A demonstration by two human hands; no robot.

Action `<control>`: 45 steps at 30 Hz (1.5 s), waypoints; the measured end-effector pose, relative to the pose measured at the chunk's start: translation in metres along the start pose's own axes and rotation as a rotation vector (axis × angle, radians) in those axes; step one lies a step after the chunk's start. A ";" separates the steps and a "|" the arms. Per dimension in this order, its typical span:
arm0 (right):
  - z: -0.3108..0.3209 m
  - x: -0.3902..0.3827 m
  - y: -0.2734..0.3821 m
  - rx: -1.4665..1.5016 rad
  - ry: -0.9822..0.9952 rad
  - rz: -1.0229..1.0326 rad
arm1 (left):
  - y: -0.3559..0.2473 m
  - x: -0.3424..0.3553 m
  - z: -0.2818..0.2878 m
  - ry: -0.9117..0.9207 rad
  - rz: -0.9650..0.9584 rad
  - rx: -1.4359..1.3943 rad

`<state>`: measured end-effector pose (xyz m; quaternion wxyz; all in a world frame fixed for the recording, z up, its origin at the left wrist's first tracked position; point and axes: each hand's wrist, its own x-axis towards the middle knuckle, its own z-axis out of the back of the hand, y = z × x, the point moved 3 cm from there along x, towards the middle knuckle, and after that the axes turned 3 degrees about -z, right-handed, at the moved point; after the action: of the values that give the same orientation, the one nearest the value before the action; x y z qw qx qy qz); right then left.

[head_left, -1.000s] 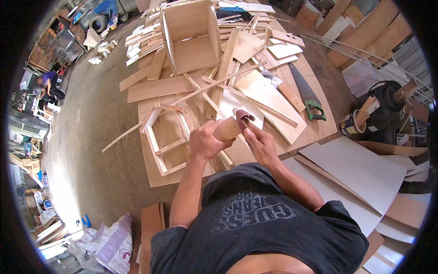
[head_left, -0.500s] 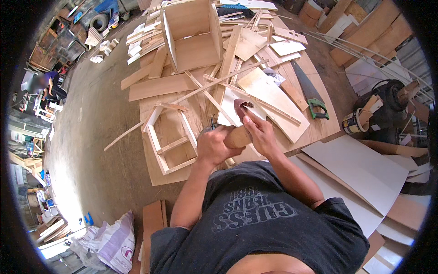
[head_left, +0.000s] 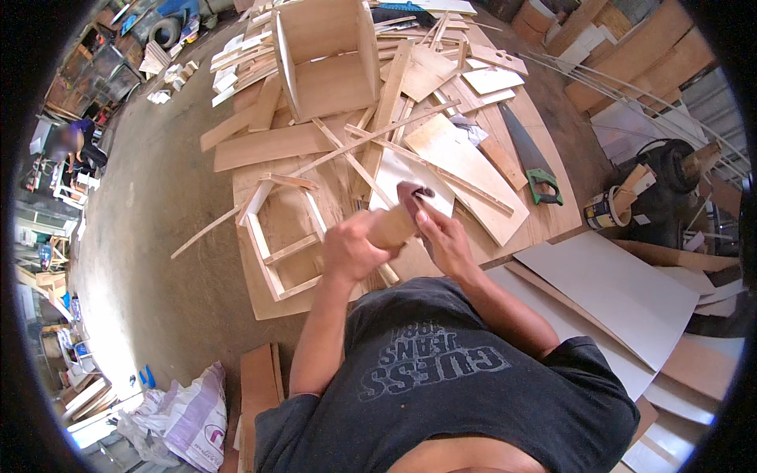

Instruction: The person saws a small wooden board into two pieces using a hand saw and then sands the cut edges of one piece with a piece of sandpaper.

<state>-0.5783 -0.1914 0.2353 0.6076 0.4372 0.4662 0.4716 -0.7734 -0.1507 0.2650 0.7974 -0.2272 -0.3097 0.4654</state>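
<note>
I hold a short wooden block (head_left: 392, 227) up in the air, over the messy tabletop (head_left: 544, 229). My left hand (head_left: 351, 251) has a tight grip round its near end. My right hand (head_left: 443, 239) pinches a bit of brown sandpaper (head_left: 412, 194) on its far end. The block looks stiff, light and a little rough, so I think it will not slip or break. Its long way runs from my left hand up toward the saw (head_left: 530, 162), tipped a bit up
</note>
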 end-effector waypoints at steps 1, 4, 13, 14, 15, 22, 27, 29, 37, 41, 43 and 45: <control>0.003 0.007 0.002 -0.029 -0.021 -0.039 | -0.009 -0.003 -0.007 0.035 -0.046 -0.034; 0.006 0.003 0.011 -0.021 -0.017 -0.051 | -0.007 -0.002 -0.010 0.060 -0.049 -0.021; 0.014 0.011 -0.002 0.002 -0.071 -0.030 | -0.006 -0.001 -0.027 0.084 -0.119 -0.053; 0.013 0.004 0.004 -0.034 -0.004 -0.095 | 0.001 0.001 -0.020 0.140 0.000 -0.002; 0.013 0.000 -0.001 -0.036 0.001 -0.099 | 0.004 0.011 -0.011 0.079 0.051 -0.031; 0.008 0.016 -0.007 0.049 0.021 -0.139 | 0.000 0.000 -0.016 0.037 -0.078 0.009; 0.002 0.004 -0.007 0.204 0.015 -0.159 | 0.010 0.012 -0.004 0.040 0.006 0.036; -0.001 0.020 -0.004 0.216 0.003 -0.059 | 0.005 -0.001 -0.020 0.048 -0.058 -0.005; -0.003 0.017 -0.003 0.184 0.027 -0.104 | 0.014 0.012 -0.009 0.038 0.022 -0.035; -0.003 0.025 -0.011 -0.007 0.093 -0.233 | 0.015 0.010 -0.007 0.078 -0.056 -0.042; -0.003 0.005 -0.011 0.005 0.039 -0.161 | 0.033 0.019 0.003 0.075 0.093 0.025; -0.009 0.007 -0.010 0.104 0.014 -0.049 | 0.029 0.019 0.001 0.078 0.063 0.056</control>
<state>-0.5844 -0.1852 0.2228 0.5920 0.4533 0.5049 0.4349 -0.7848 -0.1205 0.2521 0.7999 -0.2324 -0.2578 0.4895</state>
